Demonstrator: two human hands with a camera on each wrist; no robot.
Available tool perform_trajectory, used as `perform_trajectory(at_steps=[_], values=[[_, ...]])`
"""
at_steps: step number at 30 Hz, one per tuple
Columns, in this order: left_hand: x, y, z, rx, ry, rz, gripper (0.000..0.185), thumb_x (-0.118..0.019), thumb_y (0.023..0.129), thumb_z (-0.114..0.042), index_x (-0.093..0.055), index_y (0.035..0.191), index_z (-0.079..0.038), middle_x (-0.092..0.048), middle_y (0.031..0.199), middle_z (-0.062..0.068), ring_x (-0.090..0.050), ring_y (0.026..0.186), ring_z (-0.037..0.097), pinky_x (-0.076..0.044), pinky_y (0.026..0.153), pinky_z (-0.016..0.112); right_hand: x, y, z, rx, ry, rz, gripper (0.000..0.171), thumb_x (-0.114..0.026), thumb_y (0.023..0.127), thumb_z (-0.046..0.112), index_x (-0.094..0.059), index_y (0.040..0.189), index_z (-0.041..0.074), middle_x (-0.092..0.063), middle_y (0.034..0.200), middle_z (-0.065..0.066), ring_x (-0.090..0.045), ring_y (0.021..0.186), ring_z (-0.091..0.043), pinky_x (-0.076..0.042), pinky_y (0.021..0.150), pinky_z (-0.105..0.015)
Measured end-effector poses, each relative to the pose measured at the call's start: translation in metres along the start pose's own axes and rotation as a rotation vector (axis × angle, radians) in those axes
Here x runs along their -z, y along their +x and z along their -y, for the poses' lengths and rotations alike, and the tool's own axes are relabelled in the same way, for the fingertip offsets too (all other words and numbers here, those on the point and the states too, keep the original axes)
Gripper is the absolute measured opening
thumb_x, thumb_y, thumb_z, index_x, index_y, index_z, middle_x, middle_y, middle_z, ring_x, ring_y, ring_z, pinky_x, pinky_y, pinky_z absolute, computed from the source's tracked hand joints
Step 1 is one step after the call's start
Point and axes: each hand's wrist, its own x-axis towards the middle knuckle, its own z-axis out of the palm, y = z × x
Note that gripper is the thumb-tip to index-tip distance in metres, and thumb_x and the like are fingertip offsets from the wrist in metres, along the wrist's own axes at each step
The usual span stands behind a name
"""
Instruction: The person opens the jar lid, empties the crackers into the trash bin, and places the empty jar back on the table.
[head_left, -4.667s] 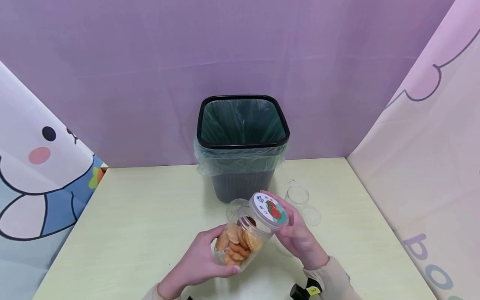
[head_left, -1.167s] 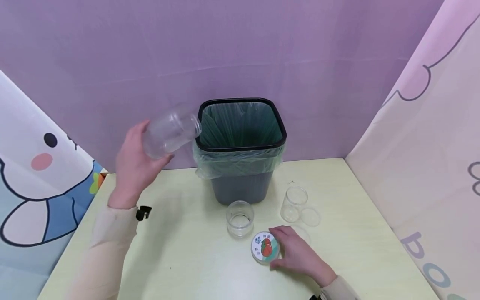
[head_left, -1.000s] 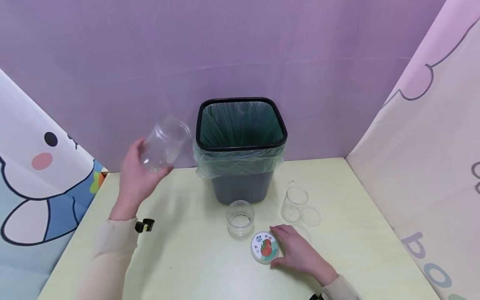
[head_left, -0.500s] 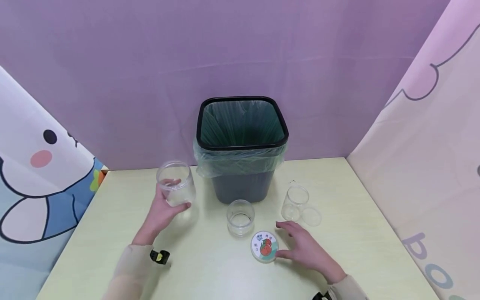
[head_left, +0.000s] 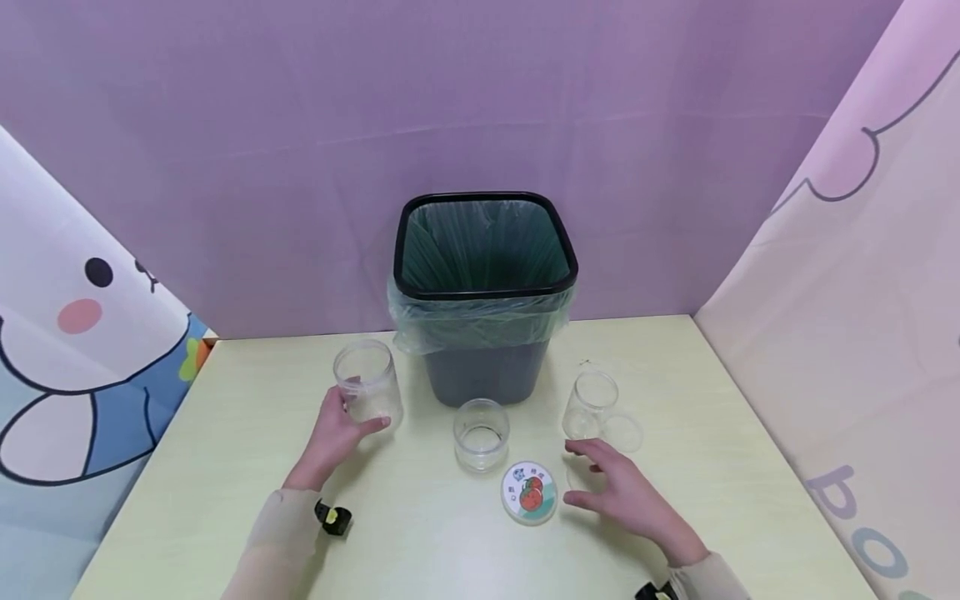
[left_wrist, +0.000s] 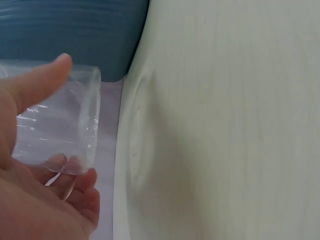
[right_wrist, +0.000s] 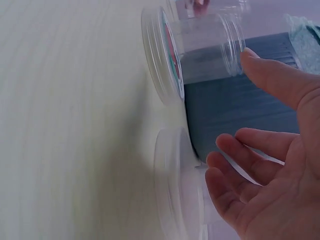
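My left hand (head_left: 335,439) holds a clear plastic jar (head_left: 378,400), thumb on one side and fingers round the other. The jar is upright, its mouth uncovered, left of the bin. In the left wrist view its base (left_wrist: 90,120) shows a small gap above the table. My right hand (head_left: 628,498) hovers with spread, relaxed fingers and holds nothing. Just left of it lies a round lid (head_left: 529,493) with a red fruit picture, label up. Behind the lid stands a short clear jar (head_left: 481,450), uncovered.
A grey bin (head_left: 483,367) with a black rim and green liner stands at the table's back. To its right are another clear jar (head_left: 583,417) and a clear lid (head_left: 622,432). A further clear disc lies partly behind my right hand. Purple cloth (head_left: 300,167) hangs behind.
Biscuits seen in the jar earlier are gone from it. My left hand has brought the jar from beside the bin's rim down, turning it upright. My right hand has let go of the lid and drawn right.
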Motion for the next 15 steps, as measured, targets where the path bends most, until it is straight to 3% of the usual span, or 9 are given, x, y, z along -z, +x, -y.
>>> perform_trajectory(at_steps=[5, 8, 12, 15], values=[[-0.001, 0.005, 0.005, 0.063, 0.054, 0.021, 0.098, -0.088, 0.073, -0.011, -0.028, 0.148, 0.008, -0.032, 0.151, 0.029, -0.028, 0.141, 0.047, -0.022, 0.115, 0.057, 0.006, -0.001, -0.002, 0.033, 0.016, -0.037, 0.063, -0.082, 0.083, 0.023, -0.055, 0.137, 0.001, -0.062, 0.128, -0.011, -0.060, 0.115, -0.030, -0.054, 0.088, -0.039], [-0.002, 0.005, 0.008, 0.092, 0.106, 0.032, 0.100, -0.089, 0.072, -0.012, -0.028, 0.150, 0.005, -0.032, 0.151, 0.030, -0.030, 0.139, 0.049, -0.025, 0.113, 0.060, 0.010, -0.003, -0.003, 0.053, 0.054, -0.086, 0.053, -0.079, 0.087, 0.017, -0.059, 0.134, 0.007, -0.065, 0.122, -0.010, -0.063, 0.111, -0.027, -0.055, 0.085, -0.039], [-0.003, 0.003, 0.011, 0.110, 0.129, 0.049, 0.101, -0.089, 0.072, -0.014, -0.027, 0.151, 0.002, -0.032, 0.152, 0.031, -0.031, 0.138, 0.050, -0.026, 0.112, 0.060, 0.018, -0.006, -0.004, 0.112, 0.110, -0.202, 0.033, -0.074, 0.089, 0.003, -0.067, 0.120, 0.011, -0.070, 0.109, -0.006, -0.067, 0.098, -0.020, -0.056, 0.080, -0.034], [-0.003, 0.002, 0.012, 0.097, 0.134, 0.052, 0.101, -0.089, 0.072, -0.014, -0.027, 0.150, 0.002, -0.033, 0.150, 0.032, -0.032, 0.138, 0.050, -0.027, 0.112, 0.060, 0.029, -0.007, -0.005, 0.167, 0.104, -0.317, 0.027, -0.071, 0.086, -0.009, -0.071, 0.107, 0.009, -0.072, 0.099, -0.005, -0.067, 0.088, -0.014, -0.054, 0.078, -0.024]])
